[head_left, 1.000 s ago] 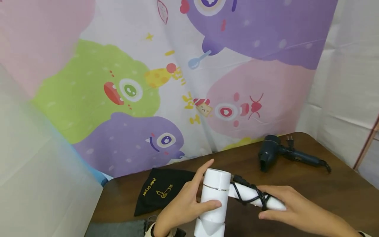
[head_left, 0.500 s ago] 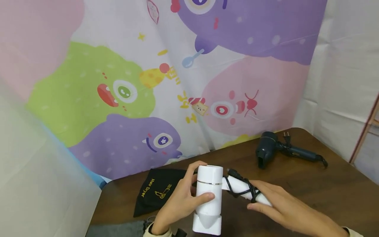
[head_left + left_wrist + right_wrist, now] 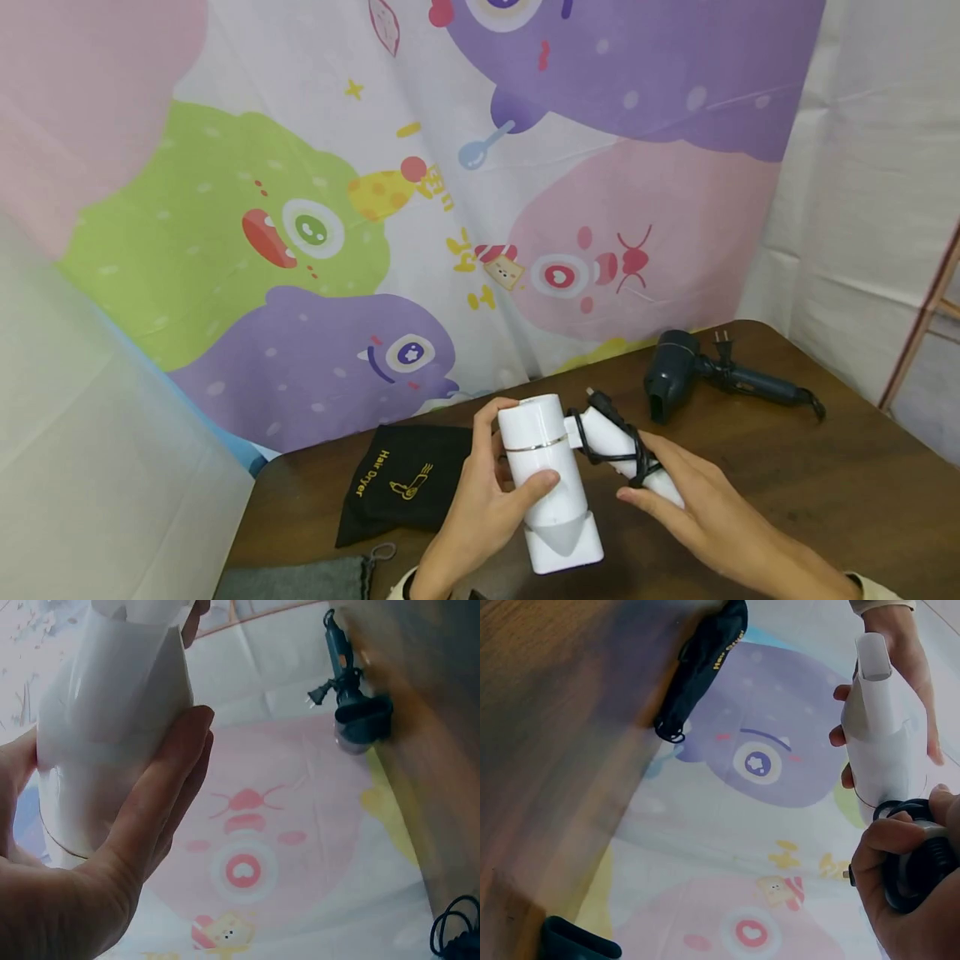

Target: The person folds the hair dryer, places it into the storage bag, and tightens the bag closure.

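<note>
A white hair dryer (image 3: 542, 471) is held up over the table between both hands, its nozzle pointing down toward the front. My left hand (image 3: 487, 500) grips the barrel, thumb across its front and fingers round the far side. The handle, with a black cord (image 3: 636, 458) wound about it, angles off to the right, and my right hand (image 3: 708, 508) holds its end. In the left wrist view the barrel (image 3: 112, 727) lies within the left hand's grasp. The right wrist view shows the right fingers (image 3: 885, 844) curled round the corded handle.
On the brown table (image 3: 810, 467), a dark hair dryer (image 3: 671, 375) lies at the back right with its plug upward. A black pouch (image 3: 405, 483) lettered "Hair Dryer" lies left of the hands. A grey pouch (image 3: 300, 579) sits at the front left edge. A cartoon-printed cloth (image 3: 420, 250) hangs behind.
The white hair dryer has tilted, its nozzle swinging right and its top rising slightly. Both hands keep their hold. The camera view has shifted a little.
</note>
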Motion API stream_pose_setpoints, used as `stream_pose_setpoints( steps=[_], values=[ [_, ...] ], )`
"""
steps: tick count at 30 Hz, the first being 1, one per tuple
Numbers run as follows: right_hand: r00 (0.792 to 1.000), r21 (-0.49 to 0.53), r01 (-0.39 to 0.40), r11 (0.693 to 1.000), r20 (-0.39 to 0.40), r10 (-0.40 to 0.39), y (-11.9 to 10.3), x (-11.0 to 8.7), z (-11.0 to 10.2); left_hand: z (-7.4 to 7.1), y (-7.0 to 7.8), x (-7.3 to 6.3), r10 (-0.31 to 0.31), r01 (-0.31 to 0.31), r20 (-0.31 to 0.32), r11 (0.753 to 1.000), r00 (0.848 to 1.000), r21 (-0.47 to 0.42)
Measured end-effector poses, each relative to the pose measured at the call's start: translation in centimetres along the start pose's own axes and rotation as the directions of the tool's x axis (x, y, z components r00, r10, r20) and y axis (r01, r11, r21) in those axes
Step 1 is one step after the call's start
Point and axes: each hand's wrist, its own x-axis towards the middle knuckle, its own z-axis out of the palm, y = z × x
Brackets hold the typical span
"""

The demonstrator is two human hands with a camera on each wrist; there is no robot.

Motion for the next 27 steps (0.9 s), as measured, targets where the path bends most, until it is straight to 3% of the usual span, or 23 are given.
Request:
stream_pose_setpoints(
  steps=[13, 27],
  values=[
    [1.0, 0.041, 0.003, 0.999, 0.006, -0.003, -0.2, 0.3, -1.1, -1.4, 1.2, -0.5, 0.001, -0.004, 0.14, 1.0, 0.99, 0.024],
    [0.998, 0.071, -0.008, 0.997, 0.065, 0.003, -0.5, 0.1, -1.2, -1.8, 1.6, -0.7, -0.099, 0.105, 0.186, 0.994, 0.978, -0.02]
  ],
)
